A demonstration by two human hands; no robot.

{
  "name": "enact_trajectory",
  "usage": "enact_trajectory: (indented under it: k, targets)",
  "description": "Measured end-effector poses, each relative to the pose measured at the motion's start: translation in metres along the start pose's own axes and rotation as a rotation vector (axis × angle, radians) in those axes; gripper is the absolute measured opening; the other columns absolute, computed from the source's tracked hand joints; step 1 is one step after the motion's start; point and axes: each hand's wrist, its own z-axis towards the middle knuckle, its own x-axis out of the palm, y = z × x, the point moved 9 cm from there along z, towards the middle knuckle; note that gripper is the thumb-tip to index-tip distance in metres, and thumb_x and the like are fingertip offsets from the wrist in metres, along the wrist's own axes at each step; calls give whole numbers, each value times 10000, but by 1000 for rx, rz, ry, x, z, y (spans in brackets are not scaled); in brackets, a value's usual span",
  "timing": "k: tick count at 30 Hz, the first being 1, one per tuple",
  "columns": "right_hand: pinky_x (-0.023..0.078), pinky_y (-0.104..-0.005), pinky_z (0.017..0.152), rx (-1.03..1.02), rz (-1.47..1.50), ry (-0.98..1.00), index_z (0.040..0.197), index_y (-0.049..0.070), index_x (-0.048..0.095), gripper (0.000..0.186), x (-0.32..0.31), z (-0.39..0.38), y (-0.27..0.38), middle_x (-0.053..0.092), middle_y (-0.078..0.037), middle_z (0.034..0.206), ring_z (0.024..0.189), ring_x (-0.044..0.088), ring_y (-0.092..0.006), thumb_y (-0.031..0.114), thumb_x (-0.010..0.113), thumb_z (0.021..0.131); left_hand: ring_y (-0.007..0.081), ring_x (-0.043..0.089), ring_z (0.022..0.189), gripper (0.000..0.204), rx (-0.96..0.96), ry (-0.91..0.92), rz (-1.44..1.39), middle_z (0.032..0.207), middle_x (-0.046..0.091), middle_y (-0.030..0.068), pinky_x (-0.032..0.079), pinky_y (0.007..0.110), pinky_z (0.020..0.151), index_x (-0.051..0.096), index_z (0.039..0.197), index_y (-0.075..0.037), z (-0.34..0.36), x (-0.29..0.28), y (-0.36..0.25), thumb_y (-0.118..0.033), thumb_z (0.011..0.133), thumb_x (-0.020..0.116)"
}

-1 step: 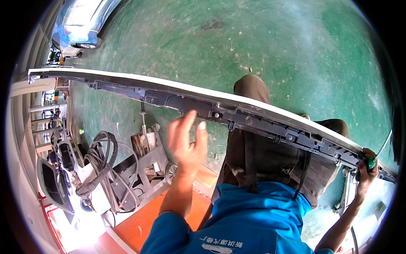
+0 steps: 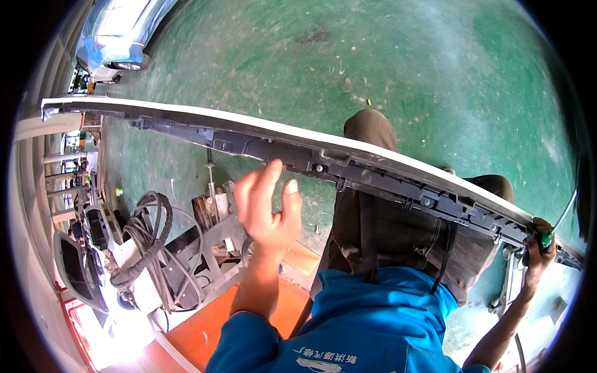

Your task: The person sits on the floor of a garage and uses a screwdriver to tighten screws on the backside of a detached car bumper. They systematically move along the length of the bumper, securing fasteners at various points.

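A long dark plastic trim panel (image 2: pixel 379 180) with a white edge spans the view, crossing above my thighs (image 2: pixel 404 242). Just below its middle, my left hand (image 2: pixel 267 208) has its fingers apart; the index fingertip is close to the panel's lower edge, and contact is unclear. At the panel's right end, my right hand (image 2: pixel 538 252) grips a green-and-black handled tool (image 2: pixel 548 237) with a thin metal shaft pointing up and right, its fingers against the panel.
A green floor (image 2: pixel 435 74) stretches beyond the panel, with a covered car (image 2: pixel 118 37) at the upper left. A metal trolley (image 2: pixel 205 248), coiled hoses (image 2: pixel 152 230), loose mirror-like parts (image 2: pixel 78 270) and an orange surface (image 2: pixel 217 311) lie at the lower left.
My left hand has shifted slightly left, with its fingers still apart. My right hand and the tool look unmoved.
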Motion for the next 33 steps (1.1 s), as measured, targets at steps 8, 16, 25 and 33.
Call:
enact_trajectory:
  k: [8, 16, 25, 33]
  targets:
    - [493, -230, 687, 102, 11, 40, 1131, 28, 637, 261, 5, 8, 5, 676, -122, 1252, 768, 593, -85, 75, 701, 883, 324, 653, 1163, 483, 300, 954, 181, 1237, 686, 143, 505, 479, 1034, 662, 1275, -67, 74, 60, -18, -43, 797, 725]
    - [513, -235, 714, 128, -31, -21, 1209, -15, 672, 345, 0, 10, 6, 712, -83, 1121, 775, 626, -94, 14, 668, 865, 320, 699, 923, 296, 334, 998, 304, 908, 700, 80, 543, 471, 761, 722, 1053, -83, 97, 75, 33, -197, 793, 807]
    - [494, -246, 724, 90, -147, -80, 1024, -10, 665, 178, -34, 11, 21, 724, -99, 1122, 823, 603, -88, 4, 654, 846, 246, 712, 772, 294, 432, 693, 160, 765, 686, 40, 561, 398, 691, 691, 829, -89, 73, 80, -12, -277, 703, 879]
    - [425, -221, 662, 207, -313, -215, 1330, 20, 649, 448, -65, -10, 30, 600, 36, 866, 734, 530, -58, 113, 741, 902, 222, 696, 777, 358, 490, 635, 154, 790, 663, 19, 549, 367, 703, 704, 925, -89, 58, 95, -42, -198, 635, 884]
